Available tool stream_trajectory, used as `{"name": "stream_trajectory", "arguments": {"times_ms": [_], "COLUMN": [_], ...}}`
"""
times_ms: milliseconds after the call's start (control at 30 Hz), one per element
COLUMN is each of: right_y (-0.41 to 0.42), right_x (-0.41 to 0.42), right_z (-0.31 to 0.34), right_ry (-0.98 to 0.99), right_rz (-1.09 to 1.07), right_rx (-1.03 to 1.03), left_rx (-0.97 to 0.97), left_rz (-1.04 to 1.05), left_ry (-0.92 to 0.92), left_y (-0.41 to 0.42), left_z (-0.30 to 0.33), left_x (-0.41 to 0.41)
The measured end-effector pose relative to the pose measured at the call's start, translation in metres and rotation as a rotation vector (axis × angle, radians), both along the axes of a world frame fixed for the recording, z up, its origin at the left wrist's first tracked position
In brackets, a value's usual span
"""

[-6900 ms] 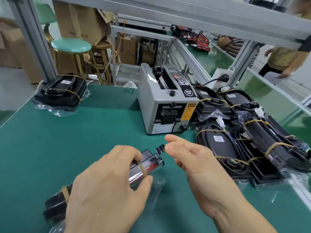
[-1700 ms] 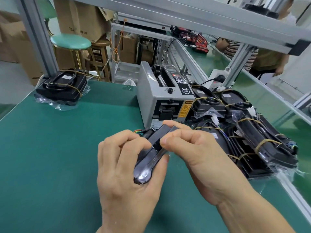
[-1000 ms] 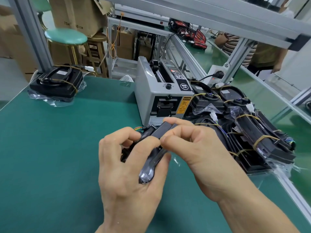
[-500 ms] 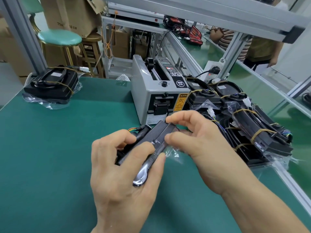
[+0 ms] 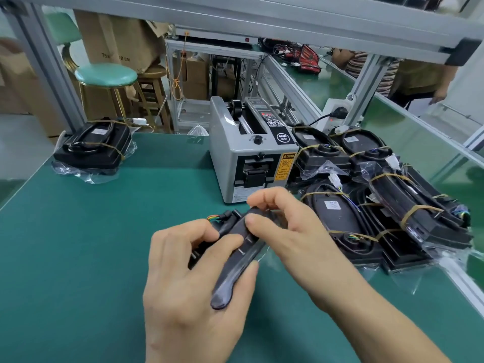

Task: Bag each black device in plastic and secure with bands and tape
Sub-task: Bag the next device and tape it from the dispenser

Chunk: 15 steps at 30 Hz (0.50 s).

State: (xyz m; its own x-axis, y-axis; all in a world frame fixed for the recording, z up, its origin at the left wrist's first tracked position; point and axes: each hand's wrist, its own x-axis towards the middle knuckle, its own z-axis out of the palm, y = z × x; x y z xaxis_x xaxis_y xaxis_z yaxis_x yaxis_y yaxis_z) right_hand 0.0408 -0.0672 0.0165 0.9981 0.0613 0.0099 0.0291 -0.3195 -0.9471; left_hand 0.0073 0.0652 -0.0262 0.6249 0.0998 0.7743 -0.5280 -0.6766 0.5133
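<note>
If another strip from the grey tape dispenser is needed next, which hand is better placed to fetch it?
Probably the right hand: it lies nearer the grey tape dispenser, only pinching the bagged black device, while the left hand grips and supports the device's body.

On the table (image 5: 78, 244), the dispenser (image 5: 252, 155) stands mid-back — a device pile (image 5: 379, 195) right of it, one bagged device (image 5: 94, 146) (far-left corner) well apart; a stool (image 5: 106, 74) behind.
</note>
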Motion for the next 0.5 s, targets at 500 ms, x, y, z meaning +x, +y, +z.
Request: {"name": "stream_trajectory", "arguments": {"times_ms": [500], "right_y": [-0.003], "right_x": [0.018], "right_z": [-0.025], "right_ry": [0.003], "right_rz": [0.414], "right_rx": [-0.077], "left_rx": [-0.837], "left_rz": [-0.302], "left_ry": [0.233], "left_y": [0.057], "left_z": [-0.014], "left_x": [0.006]}}
